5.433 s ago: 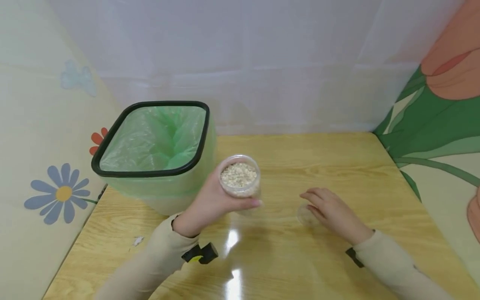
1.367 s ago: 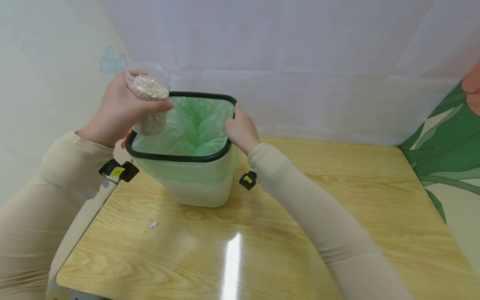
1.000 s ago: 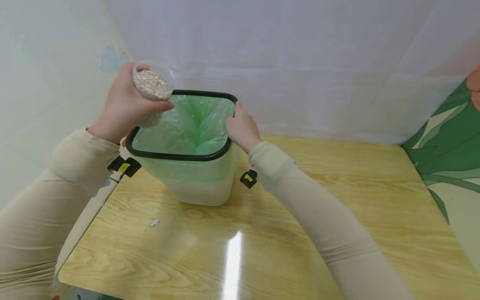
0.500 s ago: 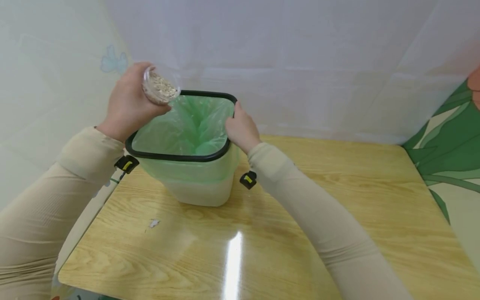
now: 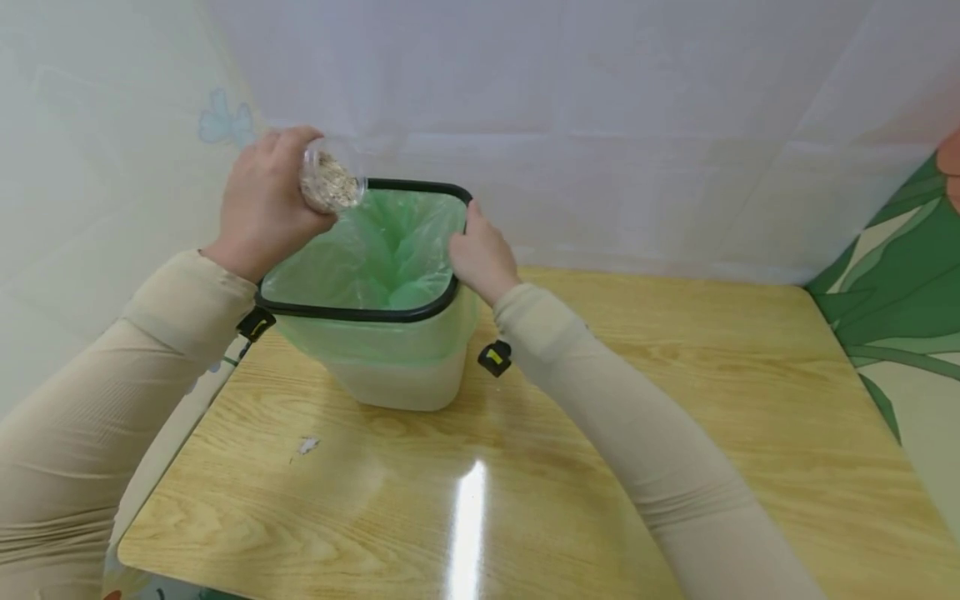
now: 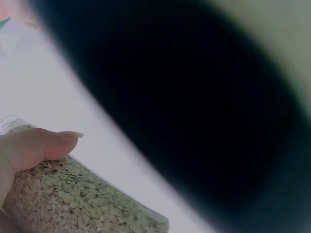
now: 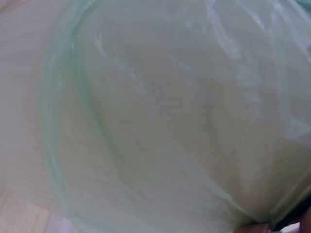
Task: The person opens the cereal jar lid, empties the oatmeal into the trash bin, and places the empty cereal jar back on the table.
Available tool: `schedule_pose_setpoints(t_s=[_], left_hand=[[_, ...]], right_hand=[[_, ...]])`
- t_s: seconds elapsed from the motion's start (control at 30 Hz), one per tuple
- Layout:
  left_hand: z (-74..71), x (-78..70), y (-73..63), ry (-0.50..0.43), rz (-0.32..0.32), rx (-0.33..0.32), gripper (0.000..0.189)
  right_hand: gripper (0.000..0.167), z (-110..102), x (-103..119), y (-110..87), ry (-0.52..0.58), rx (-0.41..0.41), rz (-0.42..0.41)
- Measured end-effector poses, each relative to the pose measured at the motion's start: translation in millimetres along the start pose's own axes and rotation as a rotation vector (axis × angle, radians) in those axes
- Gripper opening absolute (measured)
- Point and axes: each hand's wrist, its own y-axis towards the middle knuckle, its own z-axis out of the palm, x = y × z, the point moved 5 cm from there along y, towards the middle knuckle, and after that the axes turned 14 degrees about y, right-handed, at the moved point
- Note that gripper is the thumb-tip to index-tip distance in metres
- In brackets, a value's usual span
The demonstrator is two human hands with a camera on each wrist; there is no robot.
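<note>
My left hand point(image 5: 268, 196) grips a clear plastic jar point(image 5: 309, 177) of rolled oats point(image 5: 337, 183) above the bin's back left part. The jar leans to the right, its mouth facing the bin, and the oats are inside it. In the left wrist view my thumb point(image 6: 46, 145) presses against the jar full of oat flakes point(image 6: 82, 204). My right hand point(image 5: 484, 258) grips the black rim point(image 5: 360, 315) of the trash bin point(image 5: 401, 385) on its right side. A green bag point(image 5: 375, 250) lines the bin; its outer fold point(image 7: 146, 116) fills the right wrist view.
The bin stands on a wooden table point(image 5: 360, 517), close to the back wall point(image 5: 600, 142). A small white patch point(image 5: 307, 446) marks the tabletop at front left. Painted walls border the table left and right. A dark blurred shape point(image 6: 180, 111) blocks much of the left wrist view.
The jar has gone from mid-table to above the bin and tipped rightward over the last second. My right hand has left the clear lid on the table and taken hold of the rim.
</note>
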Motion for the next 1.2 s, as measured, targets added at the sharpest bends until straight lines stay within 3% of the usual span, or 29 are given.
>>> schedule_pose_setpoints(t_s=[0.57,1.2], left_hand=[[3.3,0.7,1.4,0.147,0.053,-0.049,0.068],[1.0,0.4,4.4,0.233,0.196,-0.236,0.058]], right_hand=[[0.062,1.2,-0.6,-0.2,-0.003,-0.011,-0.004],[0.063,2.2,-0.8,2.0,-0.02,-0.016,0.005]])
